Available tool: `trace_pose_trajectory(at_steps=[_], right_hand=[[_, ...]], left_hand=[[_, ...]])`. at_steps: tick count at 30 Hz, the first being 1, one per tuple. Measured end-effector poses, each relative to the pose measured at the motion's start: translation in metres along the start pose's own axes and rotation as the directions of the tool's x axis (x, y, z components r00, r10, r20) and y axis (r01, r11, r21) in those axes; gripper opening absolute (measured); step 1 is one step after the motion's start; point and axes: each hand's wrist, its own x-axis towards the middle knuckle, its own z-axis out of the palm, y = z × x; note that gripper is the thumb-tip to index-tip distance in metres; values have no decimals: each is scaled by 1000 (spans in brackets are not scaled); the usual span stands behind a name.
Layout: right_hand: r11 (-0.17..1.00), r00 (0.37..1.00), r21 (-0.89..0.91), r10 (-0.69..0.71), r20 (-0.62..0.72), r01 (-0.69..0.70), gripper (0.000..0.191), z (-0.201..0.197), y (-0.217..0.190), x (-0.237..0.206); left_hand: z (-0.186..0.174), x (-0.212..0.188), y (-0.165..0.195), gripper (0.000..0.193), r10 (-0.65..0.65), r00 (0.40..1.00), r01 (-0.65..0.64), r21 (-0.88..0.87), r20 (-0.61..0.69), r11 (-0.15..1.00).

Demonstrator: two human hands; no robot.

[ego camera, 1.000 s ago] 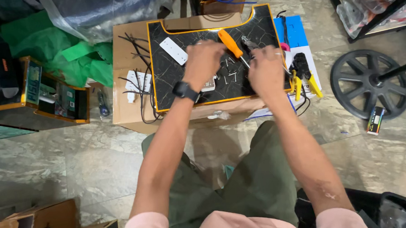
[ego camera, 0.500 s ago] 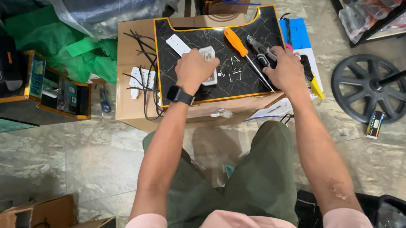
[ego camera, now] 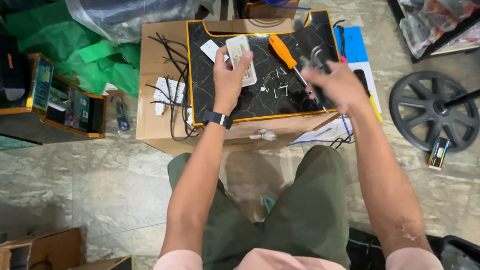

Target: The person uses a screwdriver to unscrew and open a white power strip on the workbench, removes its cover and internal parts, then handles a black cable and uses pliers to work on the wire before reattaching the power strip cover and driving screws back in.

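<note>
While left hand (ego camera: 229,78) grips white switch plate (ego camera: 241,60), long axis pointing away | right hand (ego camera: 333,83) blurred, grip unclear

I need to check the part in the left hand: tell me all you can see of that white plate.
The white plate is a small oblong of what looks like plastic, with rounded corners and faint raised detail on its face. The left hand holds it by its lower left edge, standing lengthwise over the black marble-look board. Finer detail is too small to tell.
</note>
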Motion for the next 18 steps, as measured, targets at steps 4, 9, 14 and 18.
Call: trace_pose_trajectory(at_steps=[4,9,14,18], right_hand=[[951,984,-269,-124,126,154,20,20,-11,-15],[955,949,-241,-98,300,175,25,32,-21,-21],[916,927,-363,-21,375,168,29,38,-25,-22],[942,921,-306,-8,389,137,29,50,-22,-22]], left_hand=[[1,5,12,40,2,1000,-5,-235,-13,972],[-14,16,22,42,142,989,-125,-253,50,959],[-19,28,23,66,128,987,-92,-318,94,943],[-9,26,31,67,165,982,-135,-280,87,950]])
